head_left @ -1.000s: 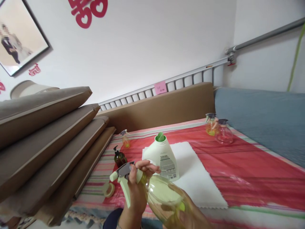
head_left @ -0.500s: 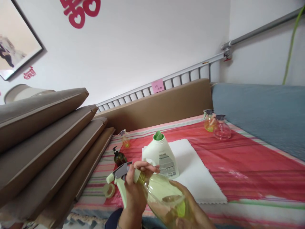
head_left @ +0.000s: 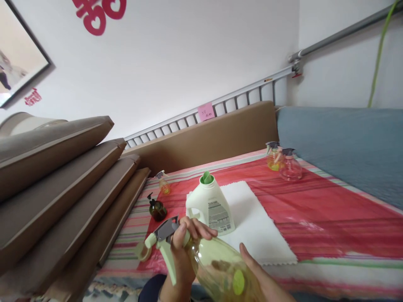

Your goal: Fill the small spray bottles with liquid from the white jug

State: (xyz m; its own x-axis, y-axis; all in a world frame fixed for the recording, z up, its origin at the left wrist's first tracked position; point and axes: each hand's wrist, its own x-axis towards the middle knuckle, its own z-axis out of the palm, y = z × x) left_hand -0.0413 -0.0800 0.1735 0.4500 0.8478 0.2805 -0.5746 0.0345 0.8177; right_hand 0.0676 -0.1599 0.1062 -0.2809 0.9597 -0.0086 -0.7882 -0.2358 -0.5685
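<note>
A clear yellow-green spray bottle lies tilted between my hands, its grey and pale green trigger head pointing left. My left hand is wrapped round the neck just below that head. Against the right side of the bottle's body rests my right hand, thumb and fingers around its lower part, partly cut off by the bottom edge. Right behind the spray bottle stands a pale green detergent jug, uncapped, with a green spout, on a white cloth. A round pale green cap lies left of the trigger head.
A dark pump bottle and a small spray bottle stand at the left. At the back right are a yellow spray bottle and a pink one. Stacked brown cushions rise at the left; a brown board runs along the back.
My left hand has closed further around the bottle neck, and the trigger head has shifted slightly right and down. The view has turned a little. The jug stays on the cloth.
</note>
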